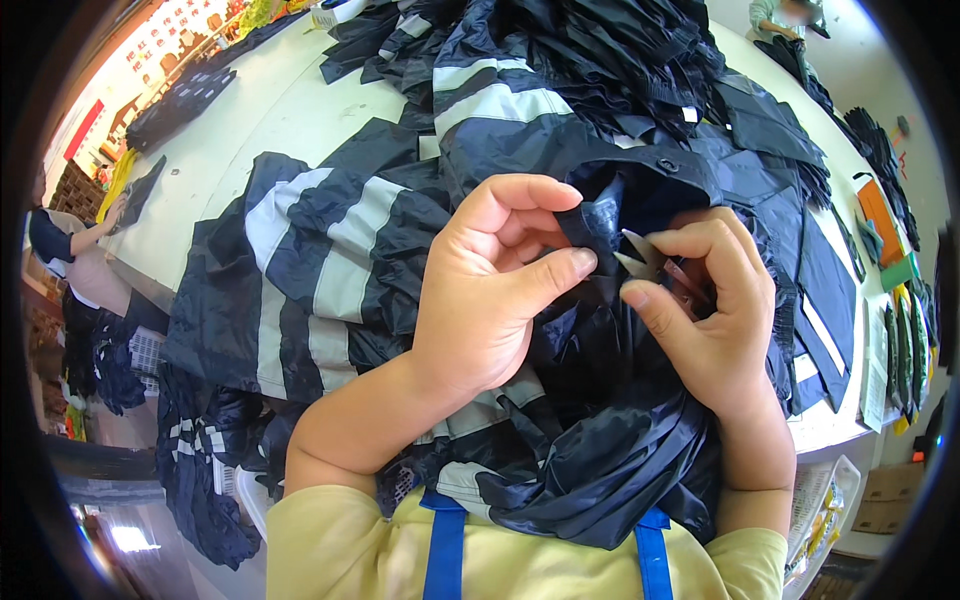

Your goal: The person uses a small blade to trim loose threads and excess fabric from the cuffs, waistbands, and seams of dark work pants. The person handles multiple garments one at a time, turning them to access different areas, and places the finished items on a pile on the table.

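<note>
Thread snips at a dark navy rain jacket's edge.
Left hand (490, 290) pinches a fold of the jacket (600, 440), bunched against the person's chest; right hand (710, 320) grips small snips (640, 255) beside that fold. The fabric looks light, limp and slippery, best pinched near the trimmed edge.

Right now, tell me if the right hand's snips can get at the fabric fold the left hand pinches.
Probably yes: the left hand holds the fold up beside the snips in the right hand, nothing between them.

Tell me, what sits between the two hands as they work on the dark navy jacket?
In the head view, a pinched fold of the dark navy jacket and the small metal snips' blades lie between the left hand and right hand.
</note>
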The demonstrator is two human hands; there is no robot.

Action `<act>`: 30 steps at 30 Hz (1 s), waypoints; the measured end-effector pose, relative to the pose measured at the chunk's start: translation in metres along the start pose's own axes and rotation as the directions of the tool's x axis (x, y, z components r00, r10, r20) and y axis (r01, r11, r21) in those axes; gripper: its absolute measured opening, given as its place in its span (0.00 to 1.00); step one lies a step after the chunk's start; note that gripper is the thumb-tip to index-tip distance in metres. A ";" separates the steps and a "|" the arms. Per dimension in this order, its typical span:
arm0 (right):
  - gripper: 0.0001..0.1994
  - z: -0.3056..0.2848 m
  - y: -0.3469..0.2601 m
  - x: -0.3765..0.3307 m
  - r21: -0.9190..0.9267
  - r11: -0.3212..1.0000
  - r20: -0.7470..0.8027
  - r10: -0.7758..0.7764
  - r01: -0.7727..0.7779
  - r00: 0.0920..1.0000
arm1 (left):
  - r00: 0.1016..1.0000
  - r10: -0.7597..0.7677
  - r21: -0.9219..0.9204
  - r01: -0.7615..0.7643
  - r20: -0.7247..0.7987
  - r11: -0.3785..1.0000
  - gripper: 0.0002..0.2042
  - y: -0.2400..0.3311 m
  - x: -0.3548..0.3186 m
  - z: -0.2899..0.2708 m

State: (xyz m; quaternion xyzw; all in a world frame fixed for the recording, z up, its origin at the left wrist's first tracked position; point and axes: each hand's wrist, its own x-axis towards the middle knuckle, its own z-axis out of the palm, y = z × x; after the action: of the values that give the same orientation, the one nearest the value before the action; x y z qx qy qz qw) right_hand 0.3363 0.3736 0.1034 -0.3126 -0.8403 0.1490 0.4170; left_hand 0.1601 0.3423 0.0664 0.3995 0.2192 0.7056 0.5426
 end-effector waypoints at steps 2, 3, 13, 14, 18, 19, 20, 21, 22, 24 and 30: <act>0.15 0.001 0.000 -0.001 0.003 1.000 -0.002 -0.011 0.011 1.000 | 1.000 0.003 -0.056 -0.002 0.006 0.998 0.18 -0.003 0.000 -0.001; 0.15 0.001 0.000 -0.002 0.001 1.000 -0.007 -0.015 0.015 1.000 | 1.000 0.005 -0.082 -0.004 0.008 0.997 0.18 -0.004 0.000 -0.001; 0.16 -0.001 -0.002 0.000 -0.001 1.000 -0.025 -0.031 0.031 0.999 | 0.992 0.107 0.134 -0.115 0.065 0.984 0.18 -0.011 -0.002 0.000; 0.16 -0.001 -0.002 0.000 -0.004 0.999 -0.030 -0.044 0.044 0.999 | 0.993 0.096 0.142 -0.105 0.068 0.984 0.17 -0.010 -0.003 0.001; 0.16 0.002 -0.005 -0.002 -0.011 0.998 -0.062 -0.062 0.061 0.996 | 0.992 0.104 0.162 -0.116 0.077 0.980 0.18 -0.012 -0.005 0.003; 0.16 0.003 -0.004 -0.002 -0.004 0.998 -0.068 -0.069 0.068 0.995 | 0.991 0.111 0.145 -0.121 0.076 0.982 0.17 -0.014 -0.005 0.003; 0.16 0.004 -0.003 -0.002 0.002 0.997 -0.073 -0.075 0.075 0.995 | 0.989 0.125 0.130 -0.134 0.079 0.982 0.17 -0.015 -0.006 0.002; 0.15 0.005 -0.002 -0.002 0.013 0.997 -0.075 -0.074 0.075 0.994 | 0.987 0.139 0.115 -0.148 0.081 0.982 0.17 -0.017 -0.005 0.002; 0.15 0.006 -0.001 -0.002 0.024 0.997 -0.076 -0.073 0.075 0.994 | 0.985 0.153 0.101 -0.161 0.083 0.982 0.17 -0.018 -0.006 0.001; 0.15 0.007 -0.001 -0.002 0.039 0.997 -0.076 -0.064 0.067 0.995 | 0.986 0.150 0.098 -0.157 0.078 0.983 0.17 -0.019 -0.006 0.001; 0.14 0.007 0.002 -0.002 0.112 0.993 -0.050 -0.026 0.031 0.998 | 0.980 0.170 0.085 -0.178 0.101 0.980 0.16 -0.021 -0.006 -0.001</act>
State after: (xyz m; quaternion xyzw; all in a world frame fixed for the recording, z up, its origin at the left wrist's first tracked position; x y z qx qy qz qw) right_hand 0.3329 0.3741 0.0967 -0.2800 -0.8246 0.1829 0.4563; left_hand 0.1718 0.3436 0.0481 0.4747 0.1904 0.7200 0.4691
